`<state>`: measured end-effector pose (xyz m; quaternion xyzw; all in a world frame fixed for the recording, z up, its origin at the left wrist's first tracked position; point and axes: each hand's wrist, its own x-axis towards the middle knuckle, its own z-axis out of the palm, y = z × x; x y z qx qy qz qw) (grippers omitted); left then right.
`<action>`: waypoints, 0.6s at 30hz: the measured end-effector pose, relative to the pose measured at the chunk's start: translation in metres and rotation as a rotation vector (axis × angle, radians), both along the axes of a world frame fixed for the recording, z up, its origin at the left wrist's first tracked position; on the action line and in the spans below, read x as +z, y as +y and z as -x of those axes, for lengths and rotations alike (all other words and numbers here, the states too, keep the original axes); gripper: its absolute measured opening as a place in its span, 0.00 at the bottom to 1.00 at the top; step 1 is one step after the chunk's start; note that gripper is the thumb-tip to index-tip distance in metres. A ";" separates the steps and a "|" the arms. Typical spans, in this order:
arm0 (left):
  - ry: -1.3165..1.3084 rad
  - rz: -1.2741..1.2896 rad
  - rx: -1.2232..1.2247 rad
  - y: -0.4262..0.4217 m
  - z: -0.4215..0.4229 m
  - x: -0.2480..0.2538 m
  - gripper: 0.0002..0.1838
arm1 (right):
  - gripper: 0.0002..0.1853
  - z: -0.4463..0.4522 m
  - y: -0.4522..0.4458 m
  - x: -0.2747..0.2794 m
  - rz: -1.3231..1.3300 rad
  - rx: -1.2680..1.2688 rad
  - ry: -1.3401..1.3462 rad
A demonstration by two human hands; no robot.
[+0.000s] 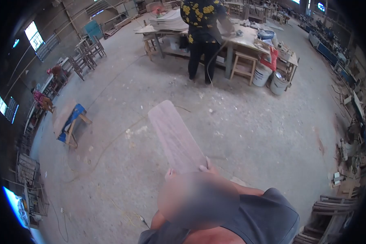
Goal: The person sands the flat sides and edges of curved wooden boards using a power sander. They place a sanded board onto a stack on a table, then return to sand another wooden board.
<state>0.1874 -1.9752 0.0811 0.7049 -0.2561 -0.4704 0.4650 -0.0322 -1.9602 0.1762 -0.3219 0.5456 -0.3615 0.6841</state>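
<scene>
A long flat wooden board [179,132] with rounded far corners stretches out in front of me, above the concrete floor. Its near end is hidden behind a blurred patch. My right hand [209,166] grips the board's right edge, thumb on the top face. On the opposite edge, my left hand [170,174] is closed around the board, and only some of its fingers show.
A person [203,32] in a flowered top stands at a workbench [248,39] ahead. Curved boards [168,21] are stacked there. Buckets [278,84] and a wooden stool [244,67] stand by it. A blue-topped trestle [73,122] is at left. Cords [105,148] cross the floor.
</scene>
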 end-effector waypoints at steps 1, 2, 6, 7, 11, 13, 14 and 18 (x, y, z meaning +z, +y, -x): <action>-0.003 -0.001 0.012 -0.026 -0.019 0.000 0.27 | 0.41 -0.012 -0.034 0.006 -0.012 0.056 -0.019; 0.001 -0.009 0.025 -0.047 -0.035 -0.003 0.27 | 0.40 -0.023 -0.063 0.010 -0.031 0.112 -0.031; -0.097 0.076 0.131 -0.151 -0.086 0.007 0.22 | 0.36 -0.069 -0.190 0.005 -0.122 0.244 -0.171; -0.103 0.095 0.122 -0.178 -0.101 0.011 0.22 | 0.35 -0.081 -0.222 -0.001 -0.146 0.268 -0.217; 0.004 0.267 0.051 -0.316 -0.177 0.001 0.22 | 0.31 -0.137 -0.353 -0.024 -0.163 0.317 -0.397; -0.006 0.273 0.001 -0.395 -0.205 0.010 0.22 | 0.28 -0.172 -0.420 -0.023 -0.099 0.315 -0.373; -0.018 0.277 -0.030 -0.437 -0.221 0.019 0.22 | 0.27 -0.188 -0.455 -0.024 -0.073 0.263 -0.395; 0.186 0.269 -0.111 -0.601 -0.264 0.070 0.25 | 0.27 -0.244 -0.593 0.017 0.028 0.091 -0.506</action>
